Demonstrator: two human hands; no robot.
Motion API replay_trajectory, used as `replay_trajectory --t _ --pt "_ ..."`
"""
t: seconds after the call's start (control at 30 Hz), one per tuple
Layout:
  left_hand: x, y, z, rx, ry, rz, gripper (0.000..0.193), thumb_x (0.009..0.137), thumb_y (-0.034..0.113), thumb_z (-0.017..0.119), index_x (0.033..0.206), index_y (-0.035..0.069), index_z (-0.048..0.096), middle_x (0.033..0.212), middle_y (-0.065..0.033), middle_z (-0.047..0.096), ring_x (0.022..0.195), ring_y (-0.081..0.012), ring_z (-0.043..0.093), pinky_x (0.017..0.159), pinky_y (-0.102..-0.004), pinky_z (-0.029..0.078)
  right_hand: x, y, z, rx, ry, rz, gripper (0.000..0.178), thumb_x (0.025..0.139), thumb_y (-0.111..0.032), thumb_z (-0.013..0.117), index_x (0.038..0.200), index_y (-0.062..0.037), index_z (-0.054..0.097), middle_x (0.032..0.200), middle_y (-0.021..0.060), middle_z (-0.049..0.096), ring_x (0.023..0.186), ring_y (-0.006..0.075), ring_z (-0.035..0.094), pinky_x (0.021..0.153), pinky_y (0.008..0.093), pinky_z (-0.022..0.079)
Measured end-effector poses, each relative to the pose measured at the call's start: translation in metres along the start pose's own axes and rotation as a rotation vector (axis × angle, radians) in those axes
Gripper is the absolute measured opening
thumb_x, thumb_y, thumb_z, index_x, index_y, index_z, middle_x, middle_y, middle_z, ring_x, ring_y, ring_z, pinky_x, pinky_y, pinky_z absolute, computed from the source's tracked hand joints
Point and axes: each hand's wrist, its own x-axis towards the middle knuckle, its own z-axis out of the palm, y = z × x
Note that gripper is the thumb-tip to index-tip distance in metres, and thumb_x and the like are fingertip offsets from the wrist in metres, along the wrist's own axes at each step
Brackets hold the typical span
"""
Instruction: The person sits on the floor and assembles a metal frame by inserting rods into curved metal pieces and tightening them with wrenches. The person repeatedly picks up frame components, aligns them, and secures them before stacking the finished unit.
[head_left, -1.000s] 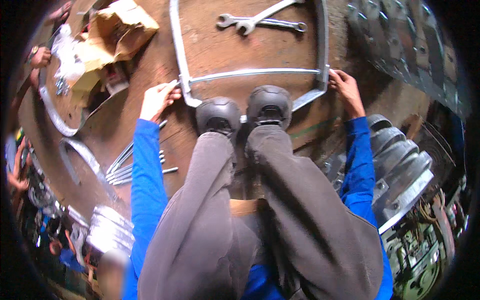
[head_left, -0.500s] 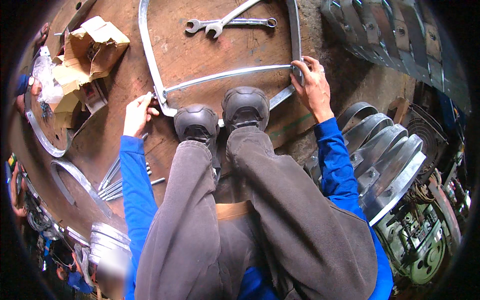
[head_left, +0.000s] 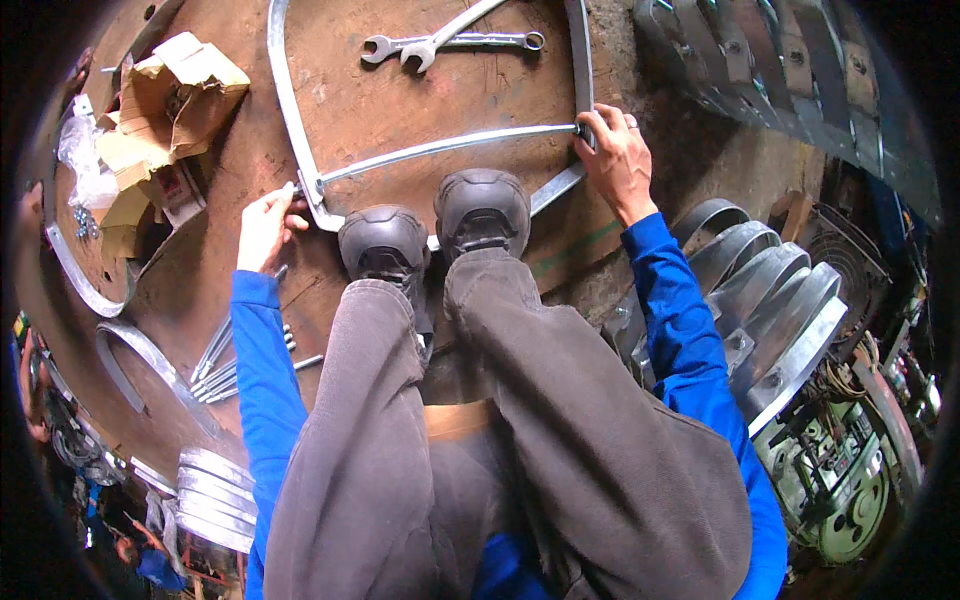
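Observation:
A bent grey metal band (head_left: 287, 100) lies on the brown work surface, with a thin metal rod (head_left: 450, 143) across it. My left hand (head_left: 263, 230) is closed in a pinch at the rod's left end, outside the band; the small part between the fingertips is mostly hidden. At the opposite side, my right hand (head_left: 618, 165) grips the band where the rod meets it, thumb and fingers around the edge. My dark shoes (head_left: 482, 210) rest at the band's near stretch. Beyond the rod, a combination wrench (head_left: 490, 41) lies crossed with a larger open-ended wrench (head_left: 438, 42).
Several loose rods (head_left: 215, 375) lie beside my left forearm. A torn cardboard box (head_left: 180, 95) and clear plastic bag (head_left: 82, 150) stand far left. Curved metal bands (head_left: 790, 280) are stacked at right, near a green machine (head_left: 855, 520). More dark strips (head_left: 770, 60) fill the far right.
Both hands keep their places on the band and rod, with only slight finger movement. Another person's hand by the plastic bag has drawn back toward the left edge. The whole view has shifted slightly.

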Motion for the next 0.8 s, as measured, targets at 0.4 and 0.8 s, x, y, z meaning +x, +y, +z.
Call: replay_trajectory --t 0.4,0.8 --pt "-0.001 0.001 0.0 0.051 -0.002 0.03 0.034 0.098 0.031 0.057 0.104 -0.001 0.066 0.091 -0.0065 0.07 0.061 -0.0048 0.062 0.044 -0.0189 0.035 0.002 0.012 -0.009 0.151 -0.065 -0.063 0.053 0.08 -0.018 0.07 0.13 -0.0136 0.05 0.117 0.0127 0.057 0.1 0.033 0.056 0.083 0.0412 0.05" --pt "-0.007 0.015 -0.004 0.145 0.042 -0.119 0.046 0.093 0.046 0.06 0.098 0.001 0.068 0.083 -0.0053 0.068 0.055 -0.0075 0.061 0.042 -0.019 0.036 0.001 0.014 -0.01 0.631 0.079 0.299 0.044 0.088 -0.021 0.065 0.127 -0.0048 0.051 0.113 0.0148 0.061 0.095 0.0274 0.062 0.086 0.0371 0.05"
